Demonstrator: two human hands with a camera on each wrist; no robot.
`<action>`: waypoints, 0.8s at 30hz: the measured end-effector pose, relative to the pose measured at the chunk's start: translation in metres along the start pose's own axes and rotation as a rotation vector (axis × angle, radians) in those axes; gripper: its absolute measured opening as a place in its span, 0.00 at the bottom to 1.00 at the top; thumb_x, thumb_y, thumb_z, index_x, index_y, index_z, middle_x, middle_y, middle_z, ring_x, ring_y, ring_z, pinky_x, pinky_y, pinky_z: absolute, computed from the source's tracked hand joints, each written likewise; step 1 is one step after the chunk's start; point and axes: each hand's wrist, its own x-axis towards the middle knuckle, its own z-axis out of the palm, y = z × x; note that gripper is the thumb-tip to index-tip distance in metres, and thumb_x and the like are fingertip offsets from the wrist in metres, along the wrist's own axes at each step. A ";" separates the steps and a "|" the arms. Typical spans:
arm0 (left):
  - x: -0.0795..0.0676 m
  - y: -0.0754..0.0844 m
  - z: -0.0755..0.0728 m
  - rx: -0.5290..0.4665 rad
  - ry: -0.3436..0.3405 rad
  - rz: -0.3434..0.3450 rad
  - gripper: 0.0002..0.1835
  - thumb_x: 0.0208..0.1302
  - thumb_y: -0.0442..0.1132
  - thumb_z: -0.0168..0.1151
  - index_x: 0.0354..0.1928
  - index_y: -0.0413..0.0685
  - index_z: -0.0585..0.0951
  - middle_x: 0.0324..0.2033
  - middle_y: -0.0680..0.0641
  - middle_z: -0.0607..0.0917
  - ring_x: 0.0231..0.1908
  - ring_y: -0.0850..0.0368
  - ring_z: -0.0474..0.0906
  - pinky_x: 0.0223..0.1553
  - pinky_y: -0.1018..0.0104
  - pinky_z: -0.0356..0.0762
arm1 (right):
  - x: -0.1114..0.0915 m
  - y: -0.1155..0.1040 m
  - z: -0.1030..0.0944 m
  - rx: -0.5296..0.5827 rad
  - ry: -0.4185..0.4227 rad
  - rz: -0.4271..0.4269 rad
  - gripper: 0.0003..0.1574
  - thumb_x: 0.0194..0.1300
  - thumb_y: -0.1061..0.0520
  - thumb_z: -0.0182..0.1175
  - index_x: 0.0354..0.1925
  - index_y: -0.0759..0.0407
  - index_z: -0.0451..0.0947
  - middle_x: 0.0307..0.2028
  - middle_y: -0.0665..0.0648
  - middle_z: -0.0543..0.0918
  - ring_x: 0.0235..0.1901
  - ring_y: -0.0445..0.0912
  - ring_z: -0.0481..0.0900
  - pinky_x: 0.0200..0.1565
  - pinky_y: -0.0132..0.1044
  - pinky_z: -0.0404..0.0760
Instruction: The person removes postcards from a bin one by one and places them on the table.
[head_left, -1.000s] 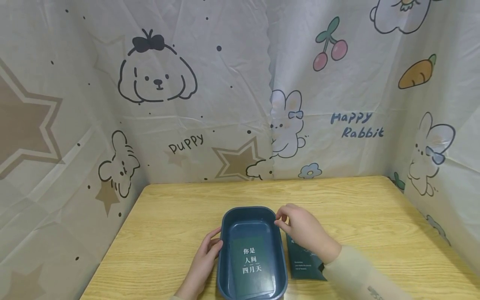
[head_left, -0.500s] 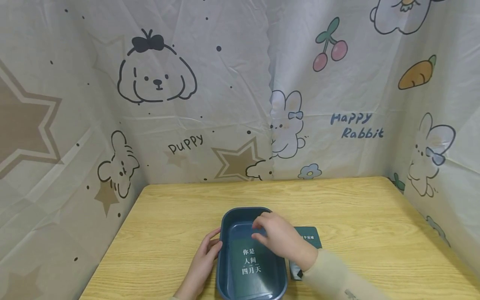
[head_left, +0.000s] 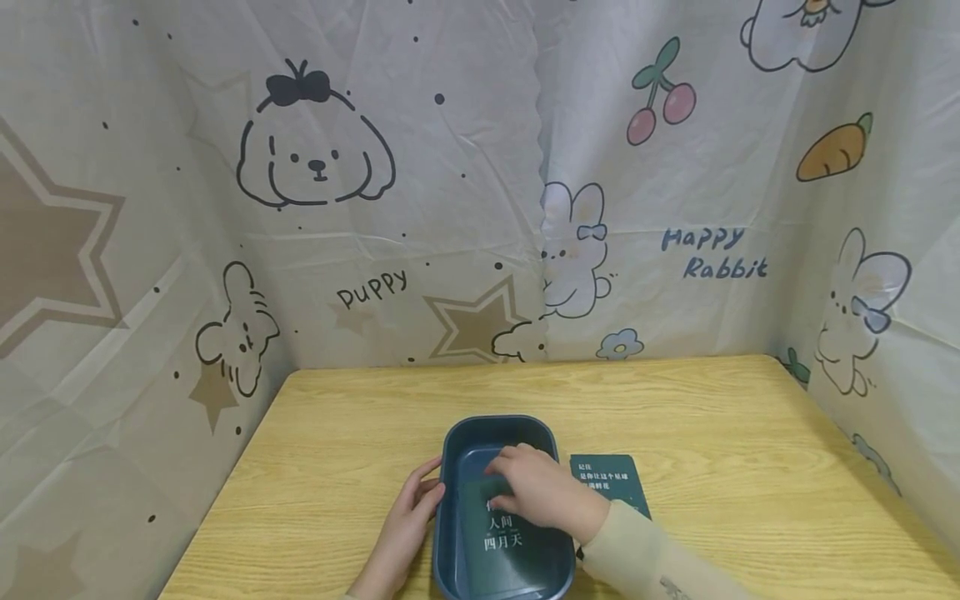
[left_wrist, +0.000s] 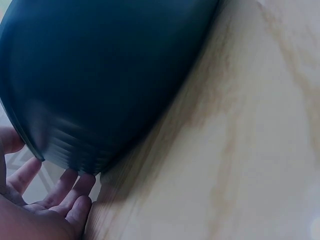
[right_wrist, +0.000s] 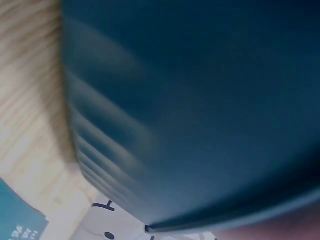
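Observation:
A dark blue rectangular tub (head_left: 459,450) with rounded corners stands on the table. Inside it lies a dark green booklet or card (head_left: 517,562) with white Chinese characters. My left hand (head_left: 405,521) rests on the tub's left side, fingertips touching its outer wall (left_wrist: 100,90). My right hand (head_left: 543,492) reaches over the right rim, its fingers loosely bent above the card and covering the top characters. Nothing shows between its thumb and fingers; whether they touch the card is unclear. The right wrist view is mostly filled by the tub's outer wall (right_wrist: 175,125).
A second dark green booklet (head_left: 607,475) with white writing lies on the table to the right of the tub, partly hidden under my right sleeve (head_left: 645,554). Behind the wooden table (head_left: 360,433) hangs a white cartoon-printed cloth (head_left: 465,225), which also covers both sides.
My right hand has moved left and down from the tub's right rim to over the card inside. More of the second booklet's top now shows. My left hand has stayed in place.

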 end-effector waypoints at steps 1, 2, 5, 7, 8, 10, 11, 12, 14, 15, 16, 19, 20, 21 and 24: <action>0.000 0.000 0.000 -0.003 0.000 -0.007 0.28 0.80 0.48 0.52 0.76 0.48 0.67 0.61 0.37 0.80 0.60 0.45 0.78 0.63 0.47 0.77 | 0.000 0.001 0.001 -0.001 -0.004 0.004 0.23 0.64 0.46 0.73 0.53 0.55 0.85 0.49 0.52 0.86 0.48 0.47 0.81 0.54 0.43 0.83; 0.001 0.000 0.000 -0.003 -0.001 -0.009 0.28 0.80 0.48 0.52 0.76 0.49 0.67 0.61 0.37 0.79 0.60 0.45 0.78 0.63 0.46 0.77 | 0.001 0.002 0.003 0.000 -0.006 0.007 0.23 0.64 0.46 0.73 0.53 0.55 0.86 0.49 0.52 0.86 0.48 0.47 0.81 0.53 0.43 0.84; 0.001 0.001 0.001 -0.005 -0.001 -0.016 0.28 0.80 0.48 0.52 0.76 0.49 0.66 0.62 0.36 0.79 0.61 0.45 0.78 0.63 0.46 0.77 | 0.002 0.005 0.008 0.000 -0.011 0.014 0.23 0.64 0.46 0.73 0.52 0.55 0.86 0.48 0.52 0.85 0.47 0.46 0.80 0.52 0.42 0.84; 0.001 0.001 0.001 -0.005 0.001 -0.019 0.27 0.81 0.48 0.51 0.76 0.48 0.66 0.62 0.36 0.79 0.61 0.44 0.78 0.63 0.45 0.77 | 0.004 0.007 0.012 -0.002 -0.018 0.014 0.23 0.64 0.45 0.73 0.53 0.56 0.86 0.48 0.52 0.85 0.47 0.46 0.80 0.53 0.41 0.83; 0.001 0.001 0.001 -0.004 0.003 -0.023 0.27 0.81 0.47 0.51 0.76 0.48 0.66 0.62 0.36 0.79 0.61 0.44 0.78 0.63 0.45 0.77 | 0.004 0.007 0.013 -0.005 -0.023 0.013 0.24 0.64 0.45 0.73 0.53 0.56 0.85 0.48 0.52 0.85 0.47 0.46 0.80 0.54 0.41 0.83; 0.001 0.002 0.001 -0.003 0.004 -0.027 0.27 0.81 0.47 0.51 0.76 0.48 0.66 0.62 0.36 0.79 0.61 0.44 0.77 0.64 0.44 0.76 | 0.006 0.007 0.015 -0.013 -0.038 0.015 0.24 0.64 0.45 0.72 0.53 0.56 0.85 0.49 0.52 0.85 0.49 0.47 0.80 0.57 0.42 0.82; 0.001 0.002 0.001 -0.002 0.004 -0.027 0.27 0.81 0.47 0.51 0.76 0.48 0.66 0.62 0.36 0.79 0.61 0.44 0.77 0.64 0.44 0.76 | 0.006 0.007 0.016 -0.019 -0.045 0.018 0.25 0.64 0.45 0.72 0.54 0.55 0.85 0.50 0.53 0.85 0.50 0.47 0.81 0.58 0.42 0.82; 0.001 0.002 0.000 -0.001 0.005 -0.028 0.27 0.81 0.47 0.51 0.76 0.48 0.66 0.62 0.36 0.79 0.61 0.44 0.77 0.64 0.43 0.76 | 0.006 0.007 0.017 -0.024 -0.052 0.020 0.25 0.64 0.44 0.72 0.54 0.55 0.85 0.50 0.53 0.85 0.51 0.48 0.81 0.60 0.43 0.81; 0.001 0.002 0.000 0.000 0.002 -0.033 0.27 0.81 0.48 0.51 0.76 0.49 0.66 0.62 0.37 0.79 0.61 0.44 0.77 0.64 0.43 0.76 | 0.006 0.006 0.018 -0.041 -0.061 0.026 0.25 0.64 0.44 0.72 0.55 0.54 0.85 0.51 0.53 0.85 0.53 0.49 0.81 0.62 0.44 0.80; 0.001 0.002 0.000 0.000 -0.001 -0.033 0.27 0.81 0.48 0.51 0.76 0.49 0.66 0.62 0.37 0.79 0.61 0.44 0.77 0.64 0.43 0.76 | 0.006 0.006 0.018 -0.047 -0.064 0.030 0.26 0.64 0.43 0.72 0.55 0.54 0.85 0.51 0.53 0.85 0.54 0.49 0.81 0.63 0.44 0.80; 0.001 0.002 0.000 0.001 -0.002 -0.034 0.28 0.81 0.48 0.51 0.76 0.49 0.66 0.62 0.37 0.79 0.61 0.44 0.77 0.64 0.43 0.75 | 0.006 0.006 0.019 -0.059 -0.064 0.031 0.26 0.64 0.43 0.72 0.55 0.54 0.85 0.51 0.53 0.85 0.54 0.49 0.81 0.63 0.45 0.80; 0.000 0.003 0.000 0.003 0.000 -0.034 0.28 0.81 0.49 0.51 0.76 0.49 0.66 0.62 0.38 0.79 0.61 0.44 0.77 0.64 0.43 0.76 | 0.006 0.005 0.020 -0.094 -0.063 0.031 0.27 0.64 0.42 0.72 0.55 0.53 0.85 0.51 0.52 0.85 0.54 0.49 0.81 0.63 0.44 0.80; 0.000 0.003 0.000 0.003 0.002 -0.033 0.28 0.81 0.49 0.51 0.76 0.49 0.66 0.62 0.38 0.79 0.61 0.44 0.77 0.64 0.43 0.76 | 0.006 0.005 0.021 -0.107 -0.063 0.031 0.27 0.63 0.41 0.72 0.55 0.53 0.85 0.51 0.52 0.85 0.54 0.48 0.80 0.62 0.44 0.80; 0.000 0.003 0.000 0.002 0.003 -0.030 0.28 0.81 0.48 0.51 0.76 0.49 0.66 0.61 0.38 0.79 0.61 0.45 0.77 0.64 0.43 0.76 | 0.006 0.005 0.021 -0.118 -0.063 0.029 0.28 0.63 0.41 0.72 0.55 0.53 0.85 0.50 0.52 0.84 0.53 0.48 0.80 0.62 0.44 0.80; 0.000 0.003 0.001 0.001 0.006 -0.020 0.27 0.80 0.48 0.52 0.76 0.49 0.67 0.61 0.38 0.80 0.61 0.44 0.77 0.63 0.44 0.76 | 0.006 0.005 0.021 -0.144 -0.068 0.032 0.31 0.60 0.39 0.74 0.56 0.53 0.85 0.50 0.51 0.84 0.52 0.47 0.80 0.60 0.44 0.81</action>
